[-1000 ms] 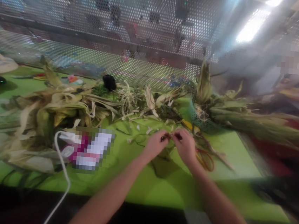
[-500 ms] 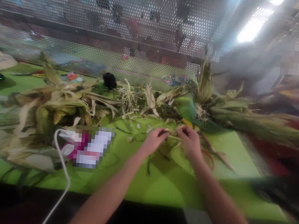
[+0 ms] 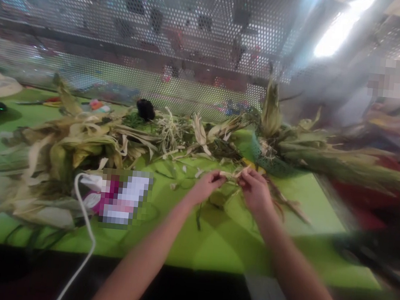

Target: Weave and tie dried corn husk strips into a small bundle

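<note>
While pinching a pale corn-husk strip (image 3: pixel 232 175) between left hand (image 3: pixel 207 187) and right hand (image 3: pixel 255 189), with both nearly closed in the head view, holding it over the green table (image 3: pixel 190 250), right of piled corn husks (image 3: pixel 62 148): perhaps risking a split from overpulling, or a slip from pinching loosely.

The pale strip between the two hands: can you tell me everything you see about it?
The pale strip is thin and cream-coloured, and looks like dry plant fibre. It runs roughly sideways over the green table, pinched by the left hand on one side and the right hand on the other. Blur hides whether it is twisted, or one piece or several.
</note>
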`<state>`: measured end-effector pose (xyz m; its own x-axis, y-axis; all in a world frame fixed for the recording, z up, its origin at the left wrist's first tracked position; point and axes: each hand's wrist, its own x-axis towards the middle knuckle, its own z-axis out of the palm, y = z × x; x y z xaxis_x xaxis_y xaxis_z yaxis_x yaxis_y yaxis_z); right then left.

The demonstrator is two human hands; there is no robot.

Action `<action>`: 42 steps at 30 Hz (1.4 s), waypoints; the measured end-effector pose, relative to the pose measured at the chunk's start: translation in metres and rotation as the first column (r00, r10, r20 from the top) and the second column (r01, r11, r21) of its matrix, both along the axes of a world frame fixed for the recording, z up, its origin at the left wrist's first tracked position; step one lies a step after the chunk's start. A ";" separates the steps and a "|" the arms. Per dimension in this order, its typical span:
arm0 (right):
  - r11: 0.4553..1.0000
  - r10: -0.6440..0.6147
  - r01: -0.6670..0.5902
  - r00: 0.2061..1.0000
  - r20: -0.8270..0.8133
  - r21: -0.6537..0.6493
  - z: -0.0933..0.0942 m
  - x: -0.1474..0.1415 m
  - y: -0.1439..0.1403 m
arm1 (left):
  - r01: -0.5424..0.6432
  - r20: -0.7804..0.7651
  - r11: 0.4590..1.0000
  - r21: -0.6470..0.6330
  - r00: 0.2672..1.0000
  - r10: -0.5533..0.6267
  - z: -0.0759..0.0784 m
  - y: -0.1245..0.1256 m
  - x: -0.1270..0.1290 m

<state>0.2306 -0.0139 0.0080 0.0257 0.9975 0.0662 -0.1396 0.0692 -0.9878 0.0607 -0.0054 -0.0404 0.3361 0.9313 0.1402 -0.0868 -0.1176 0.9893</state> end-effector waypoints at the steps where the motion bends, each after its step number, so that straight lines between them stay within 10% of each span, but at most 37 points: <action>1: 1.000 -0.004 0.003 0.999 0.040 0.022 0.000 0.000 0.000 | 0.008 -0.004 1.000 -0.007 1.000 -0.008 0.002 -0.001 -0.002; 10: 0.991 -0.037 -0.004 0.952 0.304 0.135 -0.006 -0.003 -0.005 | 0.020 -0.033 1.000 -0.009 0.999 -0.020 0.035 -0.011 -0.023; 21: 0.976 -0.092 0.006 0.918 0.387 0.216 -0.008 -0.010 -0.008 | 0.048 -0.012 0.999 -0.024 0.999 -0.048 0.010 -0.008 -0.004; 35: 0.985 0.058 -0.133 0.854 0.517 0.110 -0.021 -0.019 -0.007 | -0.267 0.340 0.872 -0.410 0.842 0.418 0.008 -0.003 -0.001; 42: 0.980 0.038 -0.138 0.840 0.542 0.145 -0.014 -0.010 -0.008 | -0.188 0.144 0.960 -0.207 0.965 0.220 0.017 -0.010 -0.009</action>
<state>0.2204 -0.0218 -0.0064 -0.1511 0.9652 0.2133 0.3923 0.2566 -0.8833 0.0520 -0.0152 -0.0236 0.1231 0.9924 -0.0086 -0.2433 0.0386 0.9692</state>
